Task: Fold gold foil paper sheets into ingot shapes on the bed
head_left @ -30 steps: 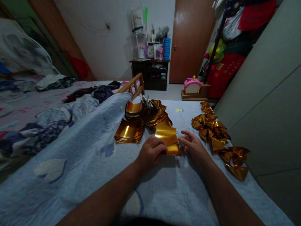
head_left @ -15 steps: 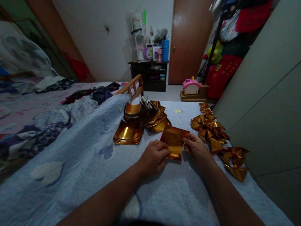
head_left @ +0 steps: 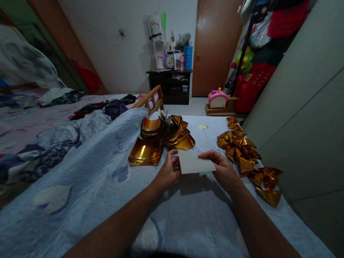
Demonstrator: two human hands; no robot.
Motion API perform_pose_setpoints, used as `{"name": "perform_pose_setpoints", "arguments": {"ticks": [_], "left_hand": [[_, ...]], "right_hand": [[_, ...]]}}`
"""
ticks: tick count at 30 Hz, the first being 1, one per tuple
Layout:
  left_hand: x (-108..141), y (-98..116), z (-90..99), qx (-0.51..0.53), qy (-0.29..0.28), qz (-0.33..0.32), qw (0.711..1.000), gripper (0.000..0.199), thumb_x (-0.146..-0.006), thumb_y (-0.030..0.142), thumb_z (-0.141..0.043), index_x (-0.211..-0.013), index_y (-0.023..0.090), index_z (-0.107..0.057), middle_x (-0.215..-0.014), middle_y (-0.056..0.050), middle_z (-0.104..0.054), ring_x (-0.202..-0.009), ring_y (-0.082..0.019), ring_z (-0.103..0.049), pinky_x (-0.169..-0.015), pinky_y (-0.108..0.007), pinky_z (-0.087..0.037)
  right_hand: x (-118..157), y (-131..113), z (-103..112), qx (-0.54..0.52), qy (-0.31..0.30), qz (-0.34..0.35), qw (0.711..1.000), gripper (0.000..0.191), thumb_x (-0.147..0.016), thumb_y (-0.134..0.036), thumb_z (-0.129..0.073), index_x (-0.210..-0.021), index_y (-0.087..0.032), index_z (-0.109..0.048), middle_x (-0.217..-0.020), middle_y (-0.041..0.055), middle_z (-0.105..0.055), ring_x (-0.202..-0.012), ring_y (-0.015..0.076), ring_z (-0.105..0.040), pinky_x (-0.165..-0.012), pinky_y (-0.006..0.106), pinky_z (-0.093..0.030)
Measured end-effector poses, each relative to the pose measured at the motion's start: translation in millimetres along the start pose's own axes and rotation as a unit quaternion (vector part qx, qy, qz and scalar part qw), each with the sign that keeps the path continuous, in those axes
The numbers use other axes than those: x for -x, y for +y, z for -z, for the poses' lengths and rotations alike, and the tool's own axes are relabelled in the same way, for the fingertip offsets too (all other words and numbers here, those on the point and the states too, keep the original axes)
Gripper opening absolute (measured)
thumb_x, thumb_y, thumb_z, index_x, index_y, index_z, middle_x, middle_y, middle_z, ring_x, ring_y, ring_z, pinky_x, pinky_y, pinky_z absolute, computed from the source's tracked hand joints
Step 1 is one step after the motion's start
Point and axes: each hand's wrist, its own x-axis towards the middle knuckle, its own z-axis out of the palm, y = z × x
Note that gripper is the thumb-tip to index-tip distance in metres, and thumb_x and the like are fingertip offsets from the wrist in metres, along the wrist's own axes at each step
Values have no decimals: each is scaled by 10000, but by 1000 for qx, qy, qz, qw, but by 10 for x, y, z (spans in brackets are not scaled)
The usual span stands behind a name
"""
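A square sheet of gold foil paper (head_left: 195,164) is held up over the bed, its pale back facing me. My left hand (head_left: 171,168) pinches its left edge, and my right hand (head_left: 219,166) grips the right side with the fingers on the near face. Beyond my left hand lies a fanned stack of gold foil paper (head_left: 146,148), with more sheets (head_left: 178,132) spread to its right. Folded gold foil pieces (head_left: 242,147) run in a row along the bed's right side, the nearest one (head_left: 267,184) to the right of my right arm.
A light blue quilt (head_left: 107,200) covers the bed. At its far left corner stands a wooden rail (head_left: 150,98). A pale cabinet wall (head_left: 303,129) borders the right. Farther back are a dark shelf (head_left: 169,86) and a pink toy (head_left: 217,98).
The sheet has turned from its gold face to its pale back and lifted off the quilt. Both hands have shifted their hold to its two sides.
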Motion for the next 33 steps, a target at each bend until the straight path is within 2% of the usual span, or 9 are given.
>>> {"name": "perform_pose_setpoints", "arguments": {"ticks": [4, 7, 12, 15, 18, 24, 29, 31, 33], "left_hand": [[-10, 74, 52, 198, 22, 104, 974, 792, -621, 88, -660, -1342, 218, -359, -1190, -101, -697, -856, -186, -703, -712, -267, -543], [-5, 160, 90, 266, 37, 105, 957, 705, -595, 106, -604, -1280, 198, -466, -1147, -77, -708, -813, -168, -690, -699, -264, -547], [-26, 128, 81, 231, 39, 124, 964, 477, -715, 256, -736, -1167, 182, -604, -1025, -72, -723, -784, -174, -693, -717, -286, -545], [-35, 59, 63, 196, 30, 131, 971, 542, -696, 323, -812, -1178, 167, -618, -962, -68, -732, -721, -161, -680, -672, -268, -522], [-24, 48, 54, 157, 28, 104, 982, 569, -667, 250, -816, -1195, 165, -621, -980, -54, -731, -728, -149, -668, -673, -252, -514], [10, 96, 35, 98, 12, 42, 994, 628, -655, 81, -671, -1266, 213, -605, -1106, -50, -708, -920, -172, -674, -792, -251, -528], [33, 71, 2, 106, -29, 44, 993, 658, -690, 85, -707, -1318, 245, -589, -1192, -54, -686, -955, -177, -678, -814, -257, -541], [44, 70, -14, 130, -39, 51, 989, 660, -708, 111, -755, -1329, 250, -577, -1200, -62, -684, -987, -195, -683, -859, -293, -552], [56, 79, -27, 143, -47, 51, 987, 651, -720, 120, -776, -1326, 251, -577, -1219, -67, -679, -1033, -210, -682, -908, -318, -549]], "right_hand": [[26, 2, -12, 42, -54, -18, 997, 272, -681, -370, -838, -877, -215, -731, -909, 20, -718, -765, 159, -633, -696, 266, -487], [37, 11, -7, 88, -103, -29, 990, 242, -692, -349, -814, -877, -219, -727, -923, 24, -705, -778, 167, -624, -685, 265, -481], [21, 38, 18, 195, -167, 36, 966, 101, -734, -298, -750, -803, -225, -762, -942, 41, -690, -903, 212, -635, -817, 320, -500], [11, 38, 27, 224, -198, 48, 953, 86, -754, -304, -726, -773, -232, -768, -934, 39, -697, -922, 224, -644, -858, 341, -504], [16, 40, 36, 232, -207, 32, 950, 110, -765, -327, -731, -798, -232, -773, -922, 38, -696, -883, 215, -642, -805, 321, -512], [20, 105, 56, 217, -188, 18, 958, 202, -814, -411, -707, -853, -224, -774, -880, 45, -675, -814, 203, -609, -751, 314, -490], [-28, 156, 71, 247, -69, 69, 964, 179, -779, -397, -725, -763, -221, -747, -850, 34, -617, -807, 195, -576, -726, 296, -480], [-44, 166, 71, 248, -22, 82, 965, 172, -757, -381, -731, -708, -217, -713, -907, 38, -616, -837, 192, -581, -740, 292, -486], [-50, 172, 61, 238, -5, 82, 968, 189, -752, -370, -726, -669, -209, -672, -986, 51, -637, -874, 194, -596, -761, 294, -490]]}}
